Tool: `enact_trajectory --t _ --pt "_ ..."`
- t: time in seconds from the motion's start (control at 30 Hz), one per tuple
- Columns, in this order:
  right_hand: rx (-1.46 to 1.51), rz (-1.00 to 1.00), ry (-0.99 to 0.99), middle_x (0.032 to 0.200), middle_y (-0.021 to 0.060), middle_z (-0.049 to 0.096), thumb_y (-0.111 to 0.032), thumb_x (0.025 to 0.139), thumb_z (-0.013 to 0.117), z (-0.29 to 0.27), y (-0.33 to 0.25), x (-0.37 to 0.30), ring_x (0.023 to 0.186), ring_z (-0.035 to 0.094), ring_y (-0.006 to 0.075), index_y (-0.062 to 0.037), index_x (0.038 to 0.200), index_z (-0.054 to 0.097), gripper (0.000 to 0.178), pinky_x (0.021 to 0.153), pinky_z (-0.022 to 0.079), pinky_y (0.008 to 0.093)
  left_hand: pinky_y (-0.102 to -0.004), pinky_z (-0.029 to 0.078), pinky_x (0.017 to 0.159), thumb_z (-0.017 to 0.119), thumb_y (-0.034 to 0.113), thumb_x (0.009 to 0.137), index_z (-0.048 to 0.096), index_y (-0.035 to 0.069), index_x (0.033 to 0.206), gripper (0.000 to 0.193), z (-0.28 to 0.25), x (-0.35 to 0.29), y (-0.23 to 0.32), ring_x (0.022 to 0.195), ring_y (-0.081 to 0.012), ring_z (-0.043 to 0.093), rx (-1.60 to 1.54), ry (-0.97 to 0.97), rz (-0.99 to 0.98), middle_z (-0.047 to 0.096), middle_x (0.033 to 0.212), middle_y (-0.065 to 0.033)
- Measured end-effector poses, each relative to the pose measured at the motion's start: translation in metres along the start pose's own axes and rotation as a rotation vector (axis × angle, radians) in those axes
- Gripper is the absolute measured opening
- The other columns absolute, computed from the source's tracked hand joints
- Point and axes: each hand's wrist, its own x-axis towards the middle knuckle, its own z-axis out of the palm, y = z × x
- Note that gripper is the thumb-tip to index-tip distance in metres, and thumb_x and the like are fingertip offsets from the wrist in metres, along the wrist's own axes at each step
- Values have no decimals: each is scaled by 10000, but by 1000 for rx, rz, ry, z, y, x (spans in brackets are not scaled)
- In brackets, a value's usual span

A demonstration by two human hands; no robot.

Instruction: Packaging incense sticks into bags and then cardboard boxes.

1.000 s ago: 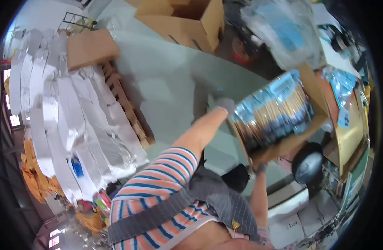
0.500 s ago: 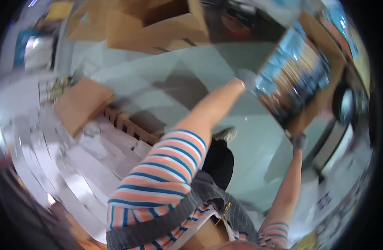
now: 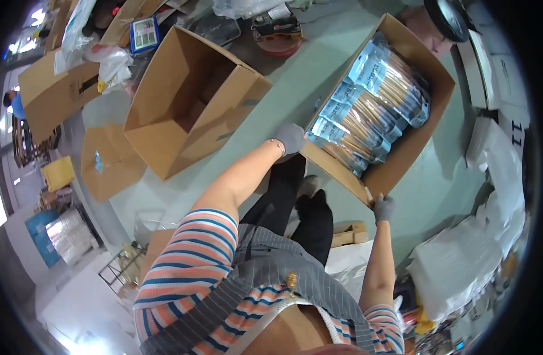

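Observation:
Both my hands, in grey gloves, are closed on an open cardboard box (image 3: 432, 133) that sits tilted in view to the right. My left hand (image 3: 290, 137) grips its left corner, and my right hand (image 3: 384, 208) holds the near corner at the lower right. Inside lie several clear packs (image 3: 366, 103) with light blue tops, filled with thin wooden-coloured sticks that have dark ends. What exactly the sticks are I cannot tell. My fingers are partly hidden by the box's edge.
To the left stands a larger open cardboard box (image 3: 188, 100). Beyond are a red and black round machine (image 3: 277, 35) and a blue-framed scale (image 3: 145, 34). A round black-rimmed object (image 3: 446, 21) stands at the far right, with white wrapped bundles (image 3: 455, 278) nearer on the right.
My view has swung to the right and the blur has gone. My hands keep hold of the box, while the larger box now appears lower and further left in view.

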Motion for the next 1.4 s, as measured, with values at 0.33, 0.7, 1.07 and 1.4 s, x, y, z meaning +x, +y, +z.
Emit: enact_trajectory --t 0.33,0.7,1.07,1.4 --pt "-261 -14 161 694 212 653 -277 894 518 49 -55 -50 611 647 336 29 725 652 374 640 506 416 -487 484 796 439 376 907 689 28 924 428 -37 41 -42 891 -396 628 153 -43 120 664 939 -210" --pt "260 203 176 575 116 577 -226 901 540 146 -25 -196 516 621 207 16 693 560 320 462 502 326 -449 502 789 500 299 843 708 51 909 330 -33 -59 -106 901 -356 649 161 -37 237 679 945 -177" --pt "134 127 200 605 196 598 -286 858 564 232 -105 -276 533 576 282 63 664 597 401 536 432 416 -430 505 794 459 298 884 710 68 911 341 -101 -85 -206 910 -316 654 333 -28 334 687 934 -144" --pt "55 8 191 540 146 571 -215 873 563 310 -236 -403 494 605 224 66 641 561 364 471 463 361 -463 507 771 462 325 876 706 77 874 347 -172 -160 -349 877 -341 651 270 -52 319 680 897 -162"
